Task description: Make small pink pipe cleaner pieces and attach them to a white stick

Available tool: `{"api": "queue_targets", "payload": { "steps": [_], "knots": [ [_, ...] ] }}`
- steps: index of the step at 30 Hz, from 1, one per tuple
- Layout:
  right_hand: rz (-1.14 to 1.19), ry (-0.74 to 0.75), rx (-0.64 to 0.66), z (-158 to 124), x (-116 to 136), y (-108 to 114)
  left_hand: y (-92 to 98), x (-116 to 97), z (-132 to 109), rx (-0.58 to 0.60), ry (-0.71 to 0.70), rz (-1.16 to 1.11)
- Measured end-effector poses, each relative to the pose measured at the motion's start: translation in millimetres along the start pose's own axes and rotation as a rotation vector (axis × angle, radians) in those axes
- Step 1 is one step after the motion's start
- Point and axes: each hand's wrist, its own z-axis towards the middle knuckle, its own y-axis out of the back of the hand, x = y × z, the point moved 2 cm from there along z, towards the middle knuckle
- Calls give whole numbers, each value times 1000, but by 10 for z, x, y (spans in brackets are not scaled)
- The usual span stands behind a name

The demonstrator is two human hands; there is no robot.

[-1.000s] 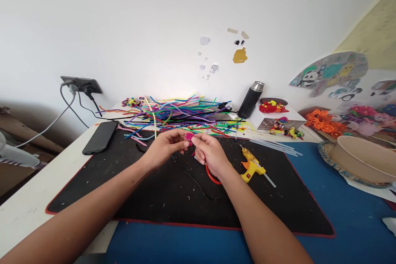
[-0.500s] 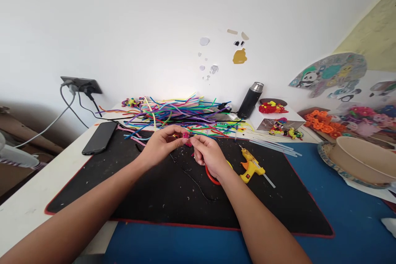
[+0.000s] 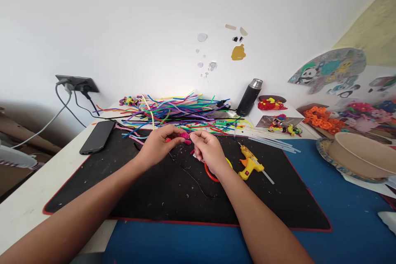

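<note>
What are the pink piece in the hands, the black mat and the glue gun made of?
Pink piece, pinched between left hand and right hand: likely chenille stem, fuzzy and matte. Black mat: probably fabric-topped rubber, matte, red edging. Glue gun: moulded plastic, smooth yellow shell with slight sheen.

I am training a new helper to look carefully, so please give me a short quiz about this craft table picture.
1. True or false: the left hand and the right hand both pinch the small pink piece.
2. What lies on the black mat to the right of the right hand? A) scissors B) yellow glue gun C) spoon
3. Fill the gap: the phone lies at the mat's ___ edge.
Key: 1 true; 2 B; 3 left.
</note>
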Motion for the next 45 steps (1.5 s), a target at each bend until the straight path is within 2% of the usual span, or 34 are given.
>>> {"api": "queue_targets", "payload": {
  "steps": [9,19,22,25,31,40,45],
  "knots": [
    [-19,-15,8,0,-5,-4,-20,-9,-22,0,-181,159],
    [-53,-15,13,0,-61,-36,-62,-7,-48,-26,-239,214],
    [6,-26,15,-6,-54,-40,-57,-15,-33,-1,-192,169],
    [77,-35,29,-19,-18,-36,-30,-12,-18,16,-76,63],
    [54,-13,3,-13,25,-2,7,-17,1,32,130,-115],
    [-77,26,-3,-22,7,-29,-46,24,6,106,166,-148],
    [-61,43,-29,-7,-10,-15,-17,40,25,116,238,-310]
  ]
}}
